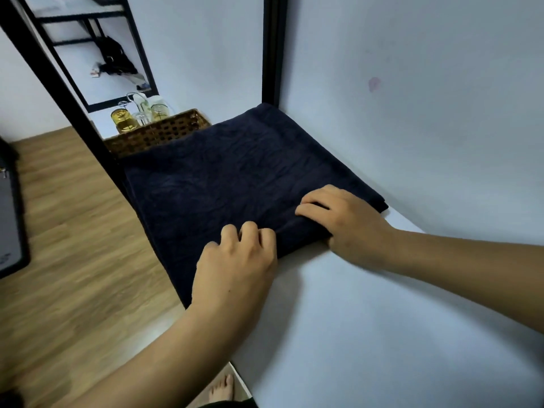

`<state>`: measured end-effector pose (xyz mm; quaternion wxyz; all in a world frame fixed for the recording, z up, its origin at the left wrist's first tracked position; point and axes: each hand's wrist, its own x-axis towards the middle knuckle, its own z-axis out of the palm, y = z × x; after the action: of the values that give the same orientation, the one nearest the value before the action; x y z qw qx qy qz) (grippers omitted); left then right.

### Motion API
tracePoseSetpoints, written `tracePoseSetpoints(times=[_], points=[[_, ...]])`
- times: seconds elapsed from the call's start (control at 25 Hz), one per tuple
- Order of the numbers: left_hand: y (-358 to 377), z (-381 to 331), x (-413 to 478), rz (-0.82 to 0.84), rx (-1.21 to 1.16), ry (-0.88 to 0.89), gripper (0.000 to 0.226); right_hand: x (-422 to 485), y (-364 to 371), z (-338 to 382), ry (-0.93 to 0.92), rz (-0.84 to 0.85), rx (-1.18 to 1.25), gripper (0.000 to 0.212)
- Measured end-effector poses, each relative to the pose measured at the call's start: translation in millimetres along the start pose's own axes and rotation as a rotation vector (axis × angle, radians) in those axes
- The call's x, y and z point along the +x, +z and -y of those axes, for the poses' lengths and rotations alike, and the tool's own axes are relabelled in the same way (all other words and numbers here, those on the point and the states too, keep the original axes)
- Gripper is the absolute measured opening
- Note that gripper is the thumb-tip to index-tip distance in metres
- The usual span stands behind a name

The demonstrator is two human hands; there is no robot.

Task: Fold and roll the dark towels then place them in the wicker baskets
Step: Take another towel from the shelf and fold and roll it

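Note:
A dark navy towel (229, 172) lies folded flat on the white bed surface (368, 319), its left side hanging over the bed's edge. My left hand (238, 266) grips the towel's near edge with curled fingers. My right hand (344, 219) grips the same near edge further right, fingers curled over the fold. A brown wicker basket (159, 134) stands just beyond the towel's far left corner; what it holds is hidden.
A black bed-frame post (273, 48) rises at the far corner, another black bar (59, 92) runs along the left. Glass cups (138, 113) stand behind the basket. The white wall (426, 98) borders the right. Wooden floor (73, 245) lies left.

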<state>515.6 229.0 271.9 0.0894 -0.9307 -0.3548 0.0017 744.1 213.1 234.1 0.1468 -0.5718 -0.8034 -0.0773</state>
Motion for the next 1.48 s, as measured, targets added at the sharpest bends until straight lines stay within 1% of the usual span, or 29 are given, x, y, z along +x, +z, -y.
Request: tracePoseSetpoints(times=[0.04,0.08,0.12,0.16,0.2,0.24,0.32,0.36,0.44,0.48,0.56,0.6,0.68,0.76,0.8,0.88,0.96,1.0,1.04,1.08,1.16,1.2,1.28,1.32,1.36,1.4,1.48], points=[[-3.9,0.0,-2.6,0.021,0.044,-0.004,0.049,-4.5,-3.0,-11.2,-0.018,-0.002,-0.039,0.067],[-6.3,0.0,-7.2,0.037,0.025,-0.012,0.054,-8.7,-6.6,-22.6,-0.048,0.005,-0.077,0.068],[-8.9,1.6,-12.6,0.106,0.023,-0.021,0.058,-12.9,-11.2,-34.5,-0.088,0.026,-0.112,0.068],[-7.2,6.8,-18.5,0.130,0.039,-0.008,0.059,-16.4,-16.3,-45.8,-0.129,0.053,-0.136,0.067],[-4.4,16.4,-24.1,0.114,0.040,0.019,0.057,-19.1,-21.0,-55.8,-0.152,0.084,-0.153,0.065],[4.2,27.5,-30.1,0.061,0.017,0.053,0.051,-21.0,-24.8,-63.8,-0.144,0.117,-0.162,0.064],[17.3,48.8,-39.7,-0.030,-0.106,0.059,0.032,-19.4,-31.1,-71.1,-0.072,0.196,-0.123,0.062],[22.8,59.8,-42.8,-0.064,-0.174,0.071,0.029,-14.5,-35.6,-71.5,-0.021,0.243,-0.068,0.060],[25.6,75.7,-46.7,-0.039,-0.367,0.096,0.033,-1.8,-46.6,-71.6,0.115,0.346,0.076,0.050],[22.4,81.7,-47.9,-0.035,-0.490,0.060,0.026,3.5,-52.3,-72.9,0.196,0.395,0.147,0.041],[23.2,90.5,-51.4,-0.034,-0.825,-0.101,0.006,11.1,-60.4,-75.4,0.353,0.443,0.273,0.030],[26.7,93.1,-53.1,-0.061,-0.980,-0.206,0.007,12.3,-61.2,-77.8,0.409,0.443,0.332,0.027],[32.6,92.0,-54.8,-0.133,-1.113,-0.378,0.014,14.6,-58.9,-79.8,0.486,0.435,0.422,0.024],[33.1,85.5,-52.0,-0.190,-1.255,-0.521,0.010,17.3,-55.6,-80.4,0.528,0.419,0.443,0.022],[33.4,83.3,-49.6,-0.195,-1.333,-0.588,0.010,19.2,-54.6,-81.2,0.537,0.402,0.440,0.020],[32.4,84.3,-43.7,-0.155,-1.444,-0.695,0.013,24.7,-53.8,-85.3,0.562,0.361,0.423,0.015],[29.3,87.7,-38.7,-0.112,-1.497,-0.770,0.018,33.4,-51.1,-91.8,0.575,0.354,0.380,0.016],[28.4,88.3,-37.7,-0.108,-1.476,-0.800,0.020,38.7,-48.7,-93.3,0.566,0.367,0.347,0.017],[28.6,88.8,-37.2,-0.117,-1.374,-0.803,0.023,43.8,-46.4,-93.4,0.550,0.376,0.315,0.018],[29.5,88.6,-37.6,-0.132,-1.187,-0.786,0.025,47.9,-45.0,-93.2,0.527,0.380,0.280,0.019],[29.0,83.0,-39.1,-0.220,-0.774,-0.707,0.027,49.5,-41.4,-93.7,0.456,0.356,0.218,0.022],[28.0,79.3,-40.0,-0.296,-0.621,-0.605,0.022,47.3,-39.9,-93.6,0.421,0.323,0.185,0.025],[24.5,70.4,-42.8,-0.392,-0.309,-0.297,0.005,40.5,-35.9,-92.2,0.358,0.210,0.111,0.028],[25.9,65.2,-45.1,-0.413,-0.161,-0.155,0.016,37.1,-33.8,-90.3,0.294,0.130,0.040,0.028],[26.2,60.9,-45.9,-0.394,-0.077,-0.061,0.023,33.8,-30.8,-88.6,0.216,0.073,-0.038,0.027],[23.5,58.5,-45.3,-0.368,-0.043,-0.027,0.027,31.4,-27.8,-85.3,0.148,0.053,-0.096,0.024],[17.9,50.9,-42.8,-0.320,-0.011,-0.025,0.030,26.8,-22.5,-78.7,0.033,0.096,-0.170,0.021]])
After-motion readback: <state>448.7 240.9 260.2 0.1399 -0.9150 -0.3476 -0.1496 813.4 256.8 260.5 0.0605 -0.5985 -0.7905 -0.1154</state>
